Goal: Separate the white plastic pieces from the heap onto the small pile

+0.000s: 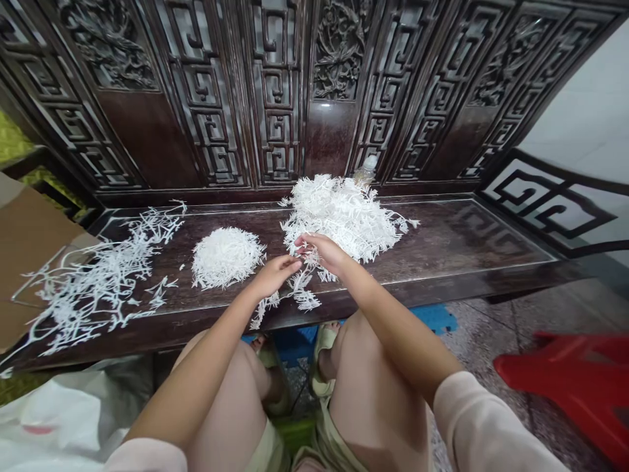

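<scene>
On a dark carved wooden bench (457, 249) lies a big heap of white plastic sprigs (344, 213) at the middle back. My right hand (322, 252) is closed on a white sprig (301, 294) at the heap's near edge. My left hand (275, 274) pinches the same sprig, which hangs over the bench's front edge. Left of my hands sits a small round pile of short white pieces (225, 257). Stripped white stems (105, 275) are spread over the bench's left end.
A clear plastic bottle (366, 169) stands behind the heap against the carved backrest. A brown cardboard sheet (24, 242) lies at far left, a white plastic bag (63, 413) at lower left, a red plastic stool (574, 387) at lower right, a blue stool (432, 318) under the bench.
</scene>
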`<state>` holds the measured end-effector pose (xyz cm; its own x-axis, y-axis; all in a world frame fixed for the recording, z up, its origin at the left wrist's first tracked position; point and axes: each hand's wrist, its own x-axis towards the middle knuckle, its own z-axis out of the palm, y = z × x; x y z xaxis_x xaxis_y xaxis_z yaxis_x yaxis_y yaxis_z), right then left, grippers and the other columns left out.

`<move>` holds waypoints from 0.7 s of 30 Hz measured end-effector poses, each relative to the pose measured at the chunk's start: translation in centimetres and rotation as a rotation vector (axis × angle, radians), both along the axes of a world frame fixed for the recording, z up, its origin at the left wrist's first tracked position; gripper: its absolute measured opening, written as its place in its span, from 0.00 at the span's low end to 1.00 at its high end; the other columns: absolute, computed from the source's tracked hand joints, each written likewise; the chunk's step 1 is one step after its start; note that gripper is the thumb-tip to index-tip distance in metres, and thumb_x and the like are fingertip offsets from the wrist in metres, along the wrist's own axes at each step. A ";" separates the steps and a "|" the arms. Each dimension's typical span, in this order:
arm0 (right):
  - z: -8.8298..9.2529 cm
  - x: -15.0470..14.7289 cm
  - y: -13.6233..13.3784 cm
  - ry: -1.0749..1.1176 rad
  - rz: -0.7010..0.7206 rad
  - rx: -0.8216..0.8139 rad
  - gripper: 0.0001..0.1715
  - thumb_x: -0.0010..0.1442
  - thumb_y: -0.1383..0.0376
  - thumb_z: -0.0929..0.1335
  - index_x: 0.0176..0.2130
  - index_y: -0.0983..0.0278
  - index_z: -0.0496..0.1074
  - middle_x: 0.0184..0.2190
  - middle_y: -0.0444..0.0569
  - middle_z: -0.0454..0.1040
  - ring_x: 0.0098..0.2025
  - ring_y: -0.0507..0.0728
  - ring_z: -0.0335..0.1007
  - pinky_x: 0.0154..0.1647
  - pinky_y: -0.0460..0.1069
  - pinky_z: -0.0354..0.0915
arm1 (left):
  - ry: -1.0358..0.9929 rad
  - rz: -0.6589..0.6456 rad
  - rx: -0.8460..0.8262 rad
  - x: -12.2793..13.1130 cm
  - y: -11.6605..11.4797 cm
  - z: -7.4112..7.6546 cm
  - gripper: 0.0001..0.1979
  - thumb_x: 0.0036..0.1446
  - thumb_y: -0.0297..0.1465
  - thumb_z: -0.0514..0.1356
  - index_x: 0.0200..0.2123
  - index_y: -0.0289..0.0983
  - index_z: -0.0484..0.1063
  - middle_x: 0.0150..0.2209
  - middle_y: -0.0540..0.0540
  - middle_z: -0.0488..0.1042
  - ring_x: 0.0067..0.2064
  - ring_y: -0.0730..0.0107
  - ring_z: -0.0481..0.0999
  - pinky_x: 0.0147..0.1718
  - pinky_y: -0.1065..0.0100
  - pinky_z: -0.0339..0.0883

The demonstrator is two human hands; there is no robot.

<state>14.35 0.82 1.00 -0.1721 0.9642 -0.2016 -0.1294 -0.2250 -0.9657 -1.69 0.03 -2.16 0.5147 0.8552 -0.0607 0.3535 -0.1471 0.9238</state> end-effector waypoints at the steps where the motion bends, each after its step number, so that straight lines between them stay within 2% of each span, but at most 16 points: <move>1: 0.1 0.0 -0.1 0.066 0.008 -0.008 0.10 0.51 0.60 0.65 0.27 0.65 0.69 0.32 0.46 0.70 0.31 0.50 0.65 0.34 0.47 0.61 | -0.017 -0.017 0.006 0.6 -0.4 0.1 0.21 0.46 0.46 0.54 0.37 0.37 0.70 0.37 0.46 0.72 0.37 0.66 0.68 0.38 0.67 0.58; 3: 0.3 0.0 -0.2 0.171 0.043 -0.012 0.10 0.51 0.59 0.65 0.28 0.64 0.69 0.33 0.46 0.70 0.34 0.51 0.66 0.37 0.48 0.62 | -0.060 -0.023 -0.041 1.4 -0.9 0.2 0.22 0.45 0.47 0.54 0.35 0.35 0.71 0.33 0.46 0.72 0.35 0.67 0.68 0.36 0.67 0.58; 5: 0.4 -0.2 -0.2 0.216 0.089 0.010 0.11 0.51 0.58 0.65 0.29 0.64 0.70 0.35 0.47 0.71 0.37 0.52 0.66 0.40 0.49 0.62 | -0.142 0.018 -0.168 1.8 -1.0 0.0 0.23 0.47 0.48 0.52 0.34 0.34 0.70 0.30 0.46 0.71 0.33 0.68 0.68 0.34 0.68 0.58; 8: 0.3 -0.5 -0.3 0.178 0.139 0.074 0.12 0.51 0.57 0.65 0.32 0.63 0.71 0.40 0.47 0.71 0.41 0.53 0.65 0.43 0.50 0.60 | -0.287 0.115 -0.359 1.9 -0.9 -0.5 0.22 0.47 0.47 0.53 0.36 0.34 0.69 0.31 0.46 0.71 0.32 0.70 0.68 0.33 0.69 0.58; 11: 0.2 -0.9 -0.5 0.159 0.192 0.143 0.13 0.51 0.57 0.66 0.32 0.62 0.71 0.41 0.47 0.70 0.43 0.53 0.64 0.46 0.50 0.59 | -0.395 0.159 -0.463 1.8 -0.7 -1.0 0.20 0.45 0.44 0.57 0.36 0.36 0.69 0.29 0.48 0.71 0.31 0.72 0.67 0.32 0.70 0.57; 15: 0.2 -1.1 -0.5 0.135 0.210 0.178 0.13 0.52 0.55 0.65 0.31 0.62 0.71 0.42 0.47 0.70 0.44 0.53 0.64 0.46 0.50 0.58 | -0.472 0.189 -0.481 1.8 -0.7 -0.9 0.19 0.42 0.42 0.60 0.35 0.36 0.69 0.27 0.50 0.70 0.29 0.75 0.66 0.31 0.71 0.57; 21: -0.1 -1.1 -0.1 0.045 0.138 0.114 0.15 0.52 0.54 0.64 0.33 0.63 0.71 0.42 0.47 0.71 0.42 0.52 0.64 0.44 0.49 0.60 | -0.526 0.145 -0.432 1.7 -1.1 0.4 0.18 0.41 0.39 0.62 0.35 0.35 0.69 0.29 0.49 0.71 0.31 0.74 0.67 0.34 0.70 0.58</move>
<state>13.29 0.77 0.89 -0.3111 0.9468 -0.0818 -0.1484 -0.1335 -0.9799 0.04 -1.08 -1.75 0.4518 0.8728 -0.1848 -0.1684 0.2869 0.9431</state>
